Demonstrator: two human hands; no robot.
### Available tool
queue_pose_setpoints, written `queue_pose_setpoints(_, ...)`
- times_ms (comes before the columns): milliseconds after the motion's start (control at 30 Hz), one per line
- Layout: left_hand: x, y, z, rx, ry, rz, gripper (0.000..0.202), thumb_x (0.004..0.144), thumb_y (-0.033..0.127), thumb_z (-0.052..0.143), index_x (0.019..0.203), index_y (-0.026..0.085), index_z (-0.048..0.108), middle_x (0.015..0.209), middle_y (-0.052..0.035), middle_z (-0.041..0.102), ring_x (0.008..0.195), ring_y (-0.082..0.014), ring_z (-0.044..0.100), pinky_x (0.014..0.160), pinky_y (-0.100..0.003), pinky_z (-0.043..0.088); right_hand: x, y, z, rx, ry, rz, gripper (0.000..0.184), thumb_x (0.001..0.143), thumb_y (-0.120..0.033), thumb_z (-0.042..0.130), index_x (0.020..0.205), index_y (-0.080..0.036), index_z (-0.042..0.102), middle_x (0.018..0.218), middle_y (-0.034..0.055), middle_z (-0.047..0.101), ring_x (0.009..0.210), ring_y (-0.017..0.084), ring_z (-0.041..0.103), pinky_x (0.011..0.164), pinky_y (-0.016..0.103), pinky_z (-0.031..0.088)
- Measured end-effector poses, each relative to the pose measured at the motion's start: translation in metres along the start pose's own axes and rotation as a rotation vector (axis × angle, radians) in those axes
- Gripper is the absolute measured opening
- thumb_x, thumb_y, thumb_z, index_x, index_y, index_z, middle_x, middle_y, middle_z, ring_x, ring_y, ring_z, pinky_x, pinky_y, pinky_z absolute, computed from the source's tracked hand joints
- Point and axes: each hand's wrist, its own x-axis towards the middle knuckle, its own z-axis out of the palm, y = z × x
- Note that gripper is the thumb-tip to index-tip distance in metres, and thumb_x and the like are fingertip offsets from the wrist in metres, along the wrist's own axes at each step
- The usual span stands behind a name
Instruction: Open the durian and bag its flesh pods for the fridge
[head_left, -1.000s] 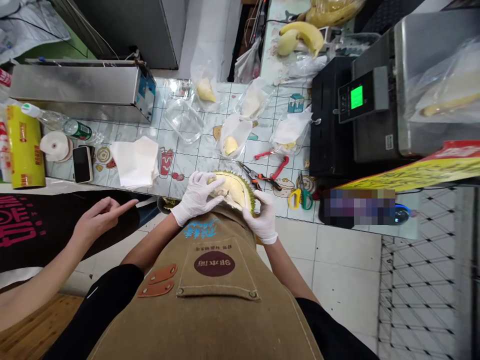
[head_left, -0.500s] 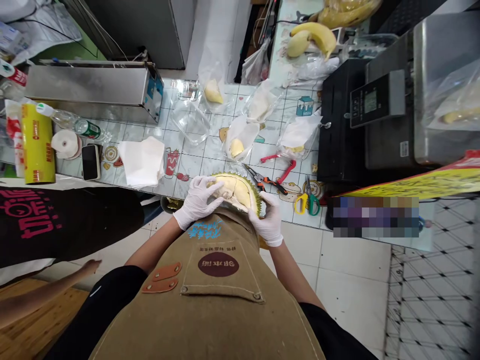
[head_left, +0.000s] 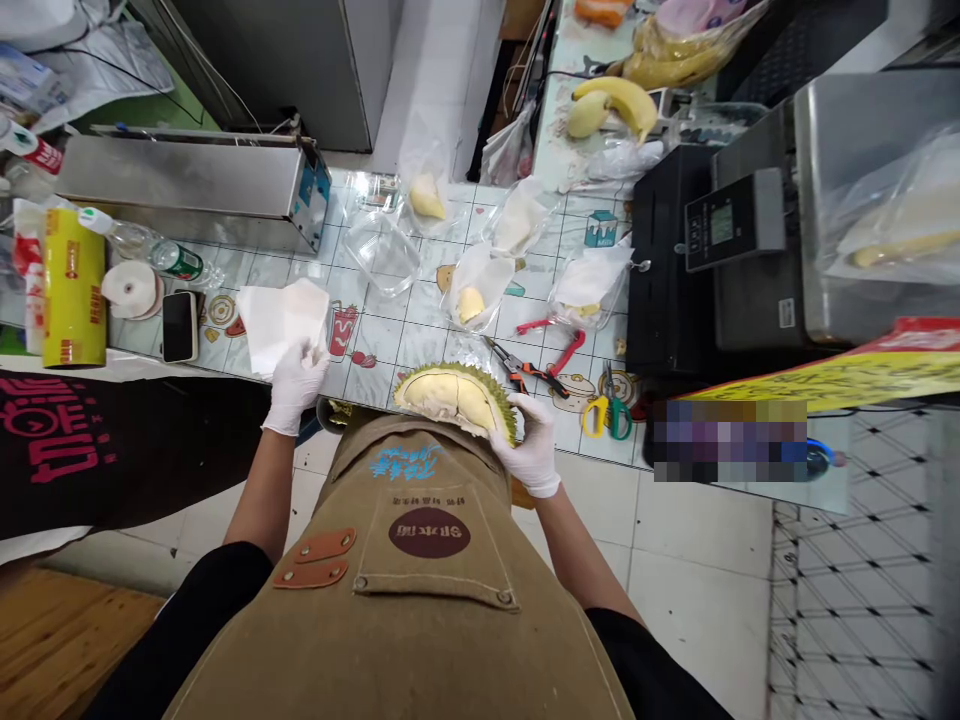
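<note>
White disposable gloves (head_left: 289, 395) cover both hands. The right hand (head_left: 529, 447) curls around the spiky end of a half durian (head_left: 454, 400), its fingers spread over the green rind. The fruit lies at the near edge of the counter (head_left: 397, 345), pale yellow flesh showing and rind arching along its far side, with its near side just above the top of a tan canvas apron (head_left: 431, 590) on the person.

The left hand (head_left: 295, 385) is off the fruit and raised, fingers pressed together, their tips at the lower edge of a stack of paper napkins (head_left: 281, 325). Whether they pinch the paper, I cannot tell.

Just right of the durian lie pliers with orange and black handles (head_left: 521, 370), and a red-handled tool (head_left: 559, 350) beside them. Scissors with yellow and green handles (head_left: 606, 418) sit nearer the right end of the counter. Toward the far edge are clear plastic bags holding pale fruit pieces (head_left: 471, 295) and a clear plastic tub (head_left: 382, 255). At the left end stand a phone (head_left: 178, 327), a white paper roll (head_left: 124, 288) and a yellow roll of cling film (head_left: 73, 288). Past the right end, a scale (head_left: 724, 225) shows a lit display.
</note>
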Motion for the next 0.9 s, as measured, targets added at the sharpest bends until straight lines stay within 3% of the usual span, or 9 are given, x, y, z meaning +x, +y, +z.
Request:
queue_pose_setpoints(67,0.0,-0.003,-0.004,0.015,-0.091,-0.05,0.029,0.09,0.038,0.07,0.108,0.018,0.078,0.104,-0.0086,0.083,0.101,-0.0256,0.075,0.094,-0.033,0.057,0.001,0.002,0.0,0.009,-0.01,0.007,0.066,0.08,-0.032,0.087,0.14,-0.029,0.06,0.131,0.0111,0.069,0.124,0.033,0.071,0.112,0.061,0.061)
queue_pose_setpoints(167,0.0,-0.004,-0.007,0.005,-0.061,-0.073,0.026,0.089,0.037,0.068,0.1,0.018,0.08,0.095,-0.0064,0.084,0.094,-0.0256,0.076,0.085,-0.03,0.056,0.003,0.003,-0.001,0.017,0.004,0.037,0.067,0.08,-0.037,0.089,0.14,-0.029,0.06,0.132,0.0115,0.069,0.125,0.034,0.071,0.112,0.06,0.061)
queue_pose_setpoints(333,0.007,-0.011,-0.007,-0.036,-0.064,-0.101,0.027,0.084,0.034,0.069,0.099,0.017,0.084,0.092,-0.006,0.085,0.094,-0.0268,0.078,0.083,-0.031,0.057,0.013,0.0,-0.002,0.075,0.016,0.099,0.068,0.08,-0.041,0.092,0.139,-0.027,0.06,0.134,0.0118,0.07,0.124,0.032,0.072,0.111,0.056,0.063)
queue_pose_setpoints(533,0.009,-0.008,-0.007,-0.167,-0.007,-0.186,0.018,0.08,0.03,0.074,0.089,0.016,0.081,0.086,-0.0045,0.083,0.086,-0.0214,0.075,0.082,-0.028,0.056,0.036,0.007,-0.001,0.165,0.058,0.118,0.062,0.081,-0.048,0.092,0.131,-0.028,0.061,0.127,0.0107,0.072,0.116,0.03,0.074,0.105,0.053,0.065)
queue_pose_setpoints(733,0.005,0.005,-0.016,-0.165,0.077,-0.208,0.024,0.075,0.035,0.083,0.07,0.019,0.066,0.065,0.0029,0.063,0.068,-0.0146,0.059,0.069,-0.025,0.05,0.05,0.012,0.0,0.221,0.059,0.163,0.064,0.079,-0.059,0.093,0.126,-0.028,0.063,0.122,0.0095,0.073,0.113,0.029,0.073,0.105,0.05,0.063)
queue_pose_setpoints(900,0.002,0.008,-0.03,-0.169,0.195,-0.155,0.039,0.075,0.036,0.085,0.064,0.022,0.05,0.063,0.0067,0.046,0.065,-0.0121,0.048,0.063,-0.024,0.044,0.048,0.019,0.005,0.29,0.025,0.234,0.068,0.079,-0.06,0.093,0.131,-0.029,0.061,0.121,0.0086,0.074,0.112,0.028,0.074,0.105,0.049,0.062)
